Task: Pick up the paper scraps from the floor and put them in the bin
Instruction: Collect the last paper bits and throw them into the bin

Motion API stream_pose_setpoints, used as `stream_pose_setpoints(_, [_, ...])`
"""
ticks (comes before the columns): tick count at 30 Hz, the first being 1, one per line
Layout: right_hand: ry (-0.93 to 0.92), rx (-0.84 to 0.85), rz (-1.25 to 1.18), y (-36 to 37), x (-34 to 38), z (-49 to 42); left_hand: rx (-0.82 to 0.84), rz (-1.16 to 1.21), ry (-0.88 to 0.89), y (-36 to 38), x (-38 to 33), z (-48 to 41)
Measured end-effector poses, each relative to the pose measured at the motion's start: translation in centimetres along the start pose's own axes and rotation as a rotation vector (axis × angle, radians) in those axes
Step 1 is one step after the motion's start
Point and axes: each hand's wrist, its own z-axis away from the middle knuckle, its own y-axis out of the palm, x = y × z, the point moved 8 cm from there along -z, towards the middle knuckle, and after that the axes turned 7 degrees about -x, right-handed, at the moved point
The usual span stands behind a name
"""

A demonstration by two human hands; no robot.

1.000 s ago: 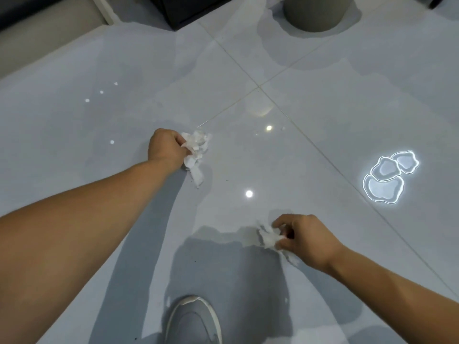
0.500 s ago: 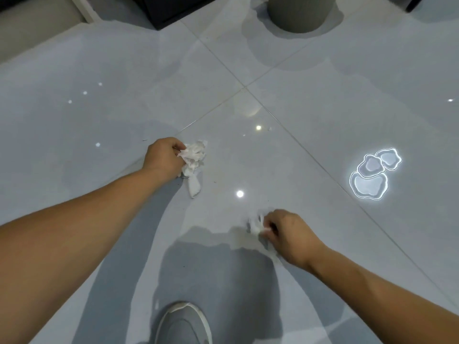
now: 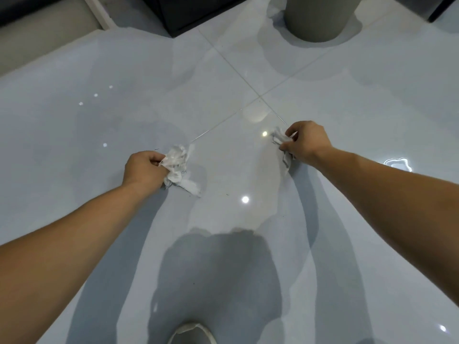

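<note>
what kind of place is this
Probably an indoor room in a home or office. The floor is glossy pale tile mirroring ceiling lights, a grey bin stands ahead, and dark furniture sits beside it. Both hands grip paper scraps.

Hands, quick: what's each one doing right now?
Left hand: closed on a wad of paper scraps.
Right hand: closed on a smaller bunch of scraps.
</note>
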Motion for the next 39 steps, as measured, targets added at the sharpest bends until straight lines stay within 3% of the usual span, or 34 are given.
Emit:
stream_pose_setpoints(9, [-0.094,0.057,0.243,0.8,1.6,0.3,-0.036,-0.037,0.037,0.1,-1.2,-1.7])
stream_pose_setpoints(17, [-0.161,0.099,0.042,2.9,1.7,2.7,-0.028,-0.102,0.045,-0.4,-2.2,-4.4])
stream_pose_setpoints(31, [-0.121,0.116,0.055,3.3,2.0,2.4,0.026,-0.251,0.052,0.1,-2.8,-3.8])
stream_pose_setpoints(35, [-0.135,0.125,-0.005,3.7,2.8,3.4,0.128,-0.148,-0.048,-1.1,-0.6,-2.4])
stream_pose_setpoints(39, [-0.177,0.146,-0.179,5.0,6.2,5.0,0.065,0.057,-0.223,-4.8,3.3,-1.3])
